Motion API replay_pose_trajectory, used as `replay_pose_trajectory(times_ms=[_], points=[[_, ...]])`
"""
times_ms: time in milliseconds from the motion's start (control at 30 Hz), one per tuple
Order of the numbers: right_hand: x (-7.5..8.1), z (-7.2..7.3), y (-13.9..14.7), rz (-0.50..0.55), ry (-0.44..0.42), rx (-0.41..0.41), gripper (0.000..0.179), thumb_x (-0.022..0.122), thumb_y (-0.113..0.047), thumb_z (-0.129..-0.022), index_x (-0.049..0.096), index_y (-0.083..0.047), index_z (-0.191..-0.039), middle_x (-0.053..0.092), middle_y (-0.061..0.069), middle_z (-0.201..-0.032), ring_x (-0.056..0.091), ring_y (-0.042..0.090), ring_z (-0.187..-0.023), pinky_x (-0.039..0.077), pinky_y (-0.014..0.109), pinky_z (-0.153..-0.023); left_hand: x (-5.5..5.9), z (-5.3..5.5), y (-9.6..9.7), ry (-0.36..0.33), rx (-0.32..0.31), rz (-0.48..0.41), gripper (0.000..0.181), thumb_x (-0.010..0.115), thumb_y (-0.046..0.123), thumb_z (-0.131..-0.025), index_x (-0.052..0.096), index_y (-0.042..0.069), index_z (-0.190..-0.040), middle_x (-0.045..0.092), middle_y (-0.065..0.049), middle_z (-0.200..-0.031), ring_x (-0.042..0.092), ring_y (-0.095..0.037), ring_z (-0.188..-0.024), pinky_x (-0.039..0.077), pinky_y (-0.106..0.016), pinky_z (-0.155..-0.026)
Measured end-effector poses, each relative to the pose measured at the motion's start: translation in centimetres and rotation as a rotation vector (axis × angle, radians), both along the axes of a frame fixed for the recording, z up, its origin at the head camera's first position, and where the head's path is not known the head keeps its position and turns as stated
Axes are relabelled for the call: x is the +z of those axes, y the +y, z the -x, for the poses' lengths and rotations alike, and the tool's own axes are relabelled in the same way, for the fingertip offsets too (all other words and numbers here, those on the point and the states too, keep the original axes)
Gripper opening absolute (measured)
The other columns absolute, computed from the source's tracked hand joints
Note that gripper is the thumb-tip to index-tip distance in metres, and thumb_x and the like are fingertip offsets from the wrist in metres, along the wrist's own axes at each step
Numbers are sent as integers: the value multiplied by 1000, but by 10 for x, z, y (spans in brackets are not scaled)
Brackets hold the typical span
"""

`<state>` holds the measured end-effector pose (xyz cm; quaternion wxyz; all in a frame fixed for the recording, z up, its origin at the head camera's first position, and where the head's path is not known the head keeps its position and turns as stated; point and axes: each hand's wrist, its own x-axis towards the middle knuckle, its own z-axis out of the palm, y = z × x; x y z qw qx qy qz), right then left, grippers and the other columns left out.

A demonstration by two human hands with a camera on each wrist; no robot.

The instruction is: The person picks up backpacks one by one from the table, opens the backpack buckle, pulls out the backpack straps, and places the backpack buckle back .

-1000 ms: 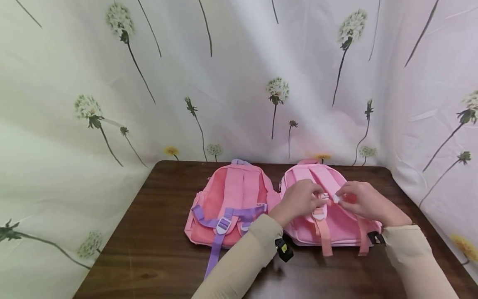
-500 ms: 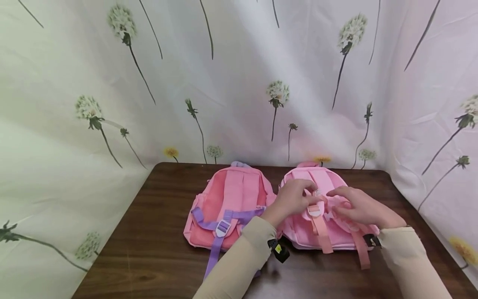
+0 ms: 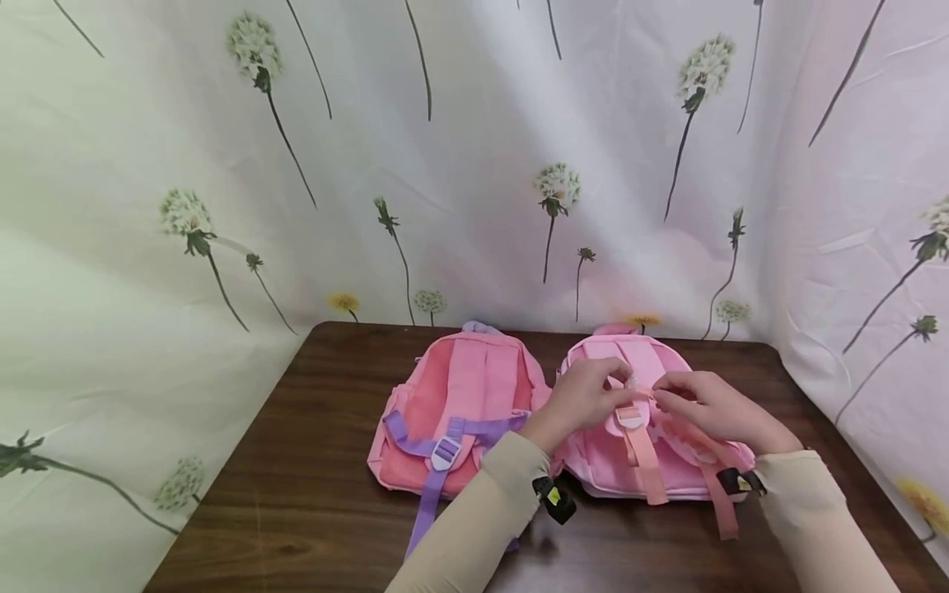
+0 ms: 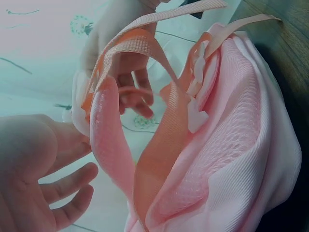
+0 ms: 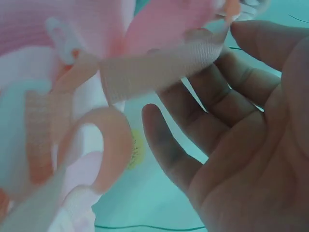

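A light pink backpack (image 3: 682,473) lies on the table with its orange webbing straps and white plastic fittings facing up. My left hand (image 3: 582,403) is over its left shoulder strap; thumb and fingers pinch the strap end by a white buckle (image 4: 79,104), partly hidden by the webbing. My right hand (image 3: 715,408) pinches a short orange strap (image 5: 164,70) between thumb and fingers, close to the left fingertips. Its other fingers are spread. Another white clip part (image 4: 195,116) hangs loose on the right shoulder strap. A white adjuster (image 3: 630,417) sits below my left fingers.
Left of it, a coral-pink backpack (image 3: 437,391) lies with purple straps (image 3: 425,515) and a white adjuster (image 3: 446,453); one strap trails toward the front. The dark wood table (image 3: 296,461) meets a dandelion-printed curtain (image 3: 474,165) behind. Black wrist cameras (image 3: 554,498) sit at both cuffs.
My right hand has let go of the white clip part, which dropped onto the backpack. It has moved left and now pinches the orange strap beside my left hand. The left hand shifted slightly.
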<state>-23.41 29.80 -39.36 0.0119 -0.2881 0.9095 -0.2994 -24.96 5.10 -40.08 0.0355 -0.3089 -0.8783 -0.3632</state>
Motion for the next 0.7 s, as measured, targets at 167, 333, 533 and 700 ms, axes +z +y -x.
replay_pose_trajectory(times_ms=[167,333,533,700], points=[[6,1,-3,33,-55,-16,4,74,-16,-99,75,-13,-97,69,3,-81,59,10,-72,52,27,-66,-2,-2,0,-35,1,-6,19,77,26,-98,75,17,-115,76,7,-112,70,-9,-98,50,-14,-80],[9,7,-6,33,-67,-21,10,76,-22,-99,74,-13,-94,68,-1,-79,58,11,-71,51,27,-65,-2,-1,-2,-23,8,-14,20,78,26,-97,76,18,-116,75,7,-113,68,-8,-97,50,-14,-79],[10,11,-5,42,-140,39,8,73,-21,-101,78,-15,-98,73,0,-84,65,17,-75,56,27,-69,-4,1,-5,-29,-11,-25,21,83,27,-93,77,19,-112,75,9,-109,64,-6,-92,49,-13,-76],[12,10,-1,14,-162,60,8,73,-22,-101,80,-18,-100,75,-2,-88,66,17,-79,56,27,-73,-6,1,-4,-13,-30,-16,21,83,28,-93,77,19,-112,75,11,-107,66,-7,-96,49,-13,-79]])
